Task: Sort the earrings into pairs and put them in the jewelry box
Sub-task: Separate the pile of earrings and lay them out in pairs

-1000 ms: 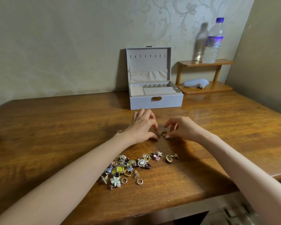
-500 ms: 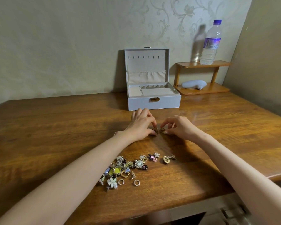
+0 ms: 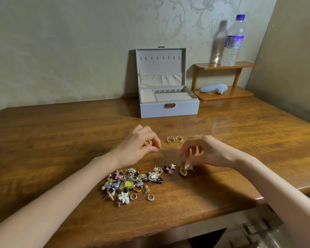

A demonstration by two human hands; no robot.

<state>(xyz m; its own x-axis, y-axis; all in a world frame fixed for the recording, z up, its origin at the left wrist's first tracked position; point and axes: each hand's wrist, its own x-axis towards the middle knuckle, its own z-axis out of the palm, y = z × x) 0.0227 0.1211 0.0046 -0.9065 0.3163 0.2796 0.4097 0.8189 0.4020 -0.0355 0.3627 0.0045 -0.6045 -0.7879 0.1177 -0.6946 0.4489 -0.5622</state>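
One gold pair (image 3: 174,139) lies apart, the open jewelry box (image 3: 169,110) looks empty and the earring pile (image 3: 131,183) waits; my right hand (image 3: 211,151) pinches a small earring (image 3: 189,168), while I can't tell whether my curled left hand (image 3: 136,149) holds the rose-gold hoop (image 3: 148,142).

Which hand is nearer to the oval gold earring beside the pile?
Right. The right hand reaches down just beside the oval gold earring; the left hand is apart, farther left.

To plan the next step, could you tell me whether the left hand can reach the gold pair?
Probably yes: the gold pair lies just right of the left hand, with nothing between them.
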